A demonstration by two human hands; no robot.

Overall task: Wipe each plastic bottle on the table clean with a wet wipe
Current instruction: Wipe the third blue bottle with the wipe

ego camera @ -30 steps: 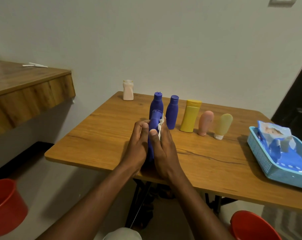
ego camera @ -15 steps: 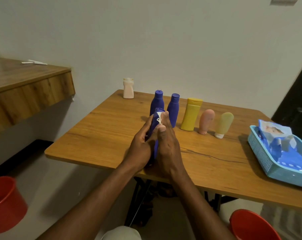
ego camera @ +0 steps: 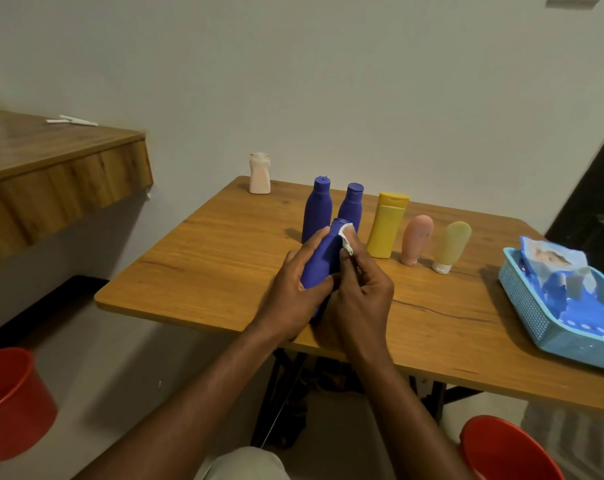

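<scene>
My left hand [ego camera: 293,289] grips a blue plastic bottle [ego camera: 323,258] held tilted above the table's near half. My right hand [ego camera: 362,292] pinches a white wet wipe [ego camera: 346,239] against the bottle's upper side near the cap. Behind them stand two more blue bottles [ego camera: 317,209] [ego camera: 351,206], a yellow bottle [ego camera: 386,225], a pink tube [ego camera: 416,239] and a pale yellow tube [ego camera: 451,245] in a row. A small white bottle [ego camera: 259,173] stands alone at the table's far left corner.
A light blue basket [ego camera: 522,299] with a wet-wipe pack [ego camera: 553,261] sits at the right of the wooden table [ego camera: 207,271]. Red buckets stand on the floor at left [ego camera: 13,400] and lower right [ego camera: 501,448]. A wooden shelf [ego camera: 51,168] juts out at left.
The wipe and my right hand's fingers have slid up the held bottle toward its cap, and the bottle has tilted a little more to the right in my left hand.
</scene>
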